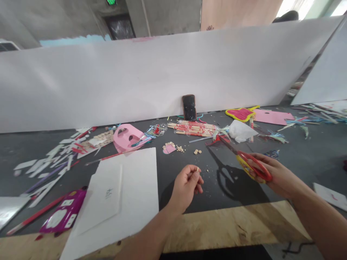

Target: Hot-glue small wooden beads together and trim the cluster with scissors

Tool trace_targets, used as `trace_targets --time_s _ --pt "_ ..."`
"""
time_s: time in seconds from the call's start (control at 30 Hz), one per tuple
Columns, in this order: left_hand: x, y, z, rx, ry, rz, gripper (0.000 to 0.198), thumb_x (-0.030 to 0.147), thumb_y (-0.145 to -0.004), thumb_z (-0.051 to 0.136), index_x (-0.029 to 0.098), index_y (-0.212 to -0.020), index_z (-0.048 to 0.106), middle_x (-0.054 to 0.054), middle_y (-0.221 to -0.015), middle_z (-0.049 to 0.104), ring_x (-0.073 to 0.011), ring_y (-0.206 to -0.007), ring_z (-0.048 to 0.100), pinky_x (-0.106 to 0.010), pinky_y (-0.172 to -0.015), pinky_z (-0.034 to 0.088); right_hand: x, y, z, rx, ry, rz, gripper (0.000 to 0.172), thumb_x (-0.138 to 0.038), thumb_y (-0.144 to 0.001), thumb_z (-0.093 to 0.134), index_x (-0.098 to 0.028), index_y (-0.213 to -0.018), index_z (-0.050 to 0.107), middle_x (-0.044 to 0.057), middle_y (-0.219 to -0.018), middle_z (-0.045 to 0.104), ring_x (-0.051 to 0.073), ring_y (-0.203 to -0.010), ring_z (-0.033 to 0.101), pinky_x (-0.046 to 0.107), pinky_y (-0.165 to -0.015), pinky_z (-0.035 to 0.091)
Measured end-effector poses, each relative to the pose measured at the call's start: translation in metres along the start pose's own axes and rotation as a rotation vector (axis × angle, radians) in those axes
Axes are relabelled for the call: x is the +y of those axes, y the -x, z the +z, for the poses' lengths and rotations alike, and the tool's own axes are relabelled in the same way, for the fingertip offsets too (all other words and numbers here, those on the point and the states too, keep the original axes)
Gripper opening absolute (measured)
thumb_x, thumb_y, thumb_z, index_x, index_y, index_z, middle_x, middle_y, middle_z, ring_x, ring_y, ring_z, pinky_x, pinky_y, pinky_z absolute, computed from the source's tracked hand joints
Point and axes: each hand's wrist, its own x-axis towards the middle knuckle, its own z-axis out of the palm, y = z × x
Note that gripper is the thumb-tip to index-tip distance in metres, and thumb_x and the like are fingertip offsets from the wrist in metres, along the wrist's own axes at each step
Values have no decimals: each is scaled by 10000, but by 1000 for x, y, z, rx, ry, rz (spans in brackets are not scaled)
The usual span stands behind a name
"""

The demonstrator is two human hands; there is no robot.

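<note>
Head view: left hand [187, 183], just below center frame, has thumb and index pinched on a tiny pale piece [198, 169], other fingers kinda curled. Right hand [280, 177], lower right, is wrapped around the handles of some red-and-yellow scissors [244, 156], blades pointing up-left. Little pale bits [180, 148] sit mid-frame beside a pink heart-shaped piece [170, 149], and there's a phone [189, 108] propped upright, upper center.

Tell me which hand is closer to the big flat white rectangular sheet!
Left: the left hand is just right of the sheet; the right hand is much farther right.
</note>
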Motion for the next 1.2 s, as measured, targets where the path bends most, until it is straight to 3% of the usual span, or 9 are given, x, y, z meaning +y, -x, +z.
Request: trace_targets --time_s 0.13,0.2,0.33,0.5,0.63,0.77,0.97,1.07,1.2 --pt "1 -3 -1 8 142 -105 281 426 -801 605 162 -863 530 40 -625 573 -46 -414 496 -169 -423 342 2 11 1 -192 -377 181 402 -486 -749 697 -203 -1032 659 6 -633 566 58 -456 380 137 -360 292" --pt "0 -4 -2 5 183 -128 293 428 -785 632 161 -857 532 38 -628 578 -47 -422 499 -170 -425 343 5 16 3 -293 -578 262 410 -512 -723 717 -208 -994 665 27 -707 588 41 -463 327 109 -350 261" --pt "-3 -5 -3 10 211 -140 298 416 -770 666 158 -851 540 31 -631 590 -49 -442 510 -167 -432 348 12 26 10 -546 -669 319 402 -554 -746 672 -166 -849 661 -7 -603 473 41 -464 266 114 -364 269" --pt "-4 -5 -4 -7 212 -134 275 398 -782 666 158 -851 550 26 -641 600 -50 -458 512 -169 -441 357 21 34 17 -439 -761 304 413 -583 -762 634 -276 -1035 596 21 -861 532 119 -649 460 180 -447 381" --pt "-5 -5 -5 -14 226 -131 281 405 -771 681 163 -841 555 26 -640 600 -52 -459 506 -174 -446 363 21 35 17 -401 -791 272 483 -675 -740 579 -274 -1009 584 7 -800 519 122 -608 450 197 -427 379" --pt "-4 -4 -4 1 222 -97 285 418 -759 692 165 -824 581 4 -740 623 -63 -534 538 -182 -481 397 15 35 15 -320 -444 56 296 -468 -824 611 -291 -1053 549 -1 -809 567 118 -624 497 204 -492 417" --pt "2 -5 -7 65 252 -92 292 382 -707 750 142 -842 653 10 -690 604 -66 -538 543 -180 -477 417 3 21 39 -200 563 -497 530 -478 -759 670 -229 -1198 509 98 -1046 618 239 -890 607 351 -738 516" --pt "5 -7 -13 123 285 -66 288 362 -689 768 140 -835 660 -1 -703 624 -76 -563 568 -183 -492 439 5 10 59 -185 763 -688 556 -502 -768 652 -191 -1214 538 129 -1055 633 277 -970 607 403 -814 514" --pt "6 -8 -17 151 297 -28 236 361 -733 732 161 -807 632 3 -720 640 -79 -570 566 -189 -505 433 14 7 71 -207 864 -735 535 -494 -797 626 -181 -1227 562 136 -1048 640 277 -950 621 403 -797 529"
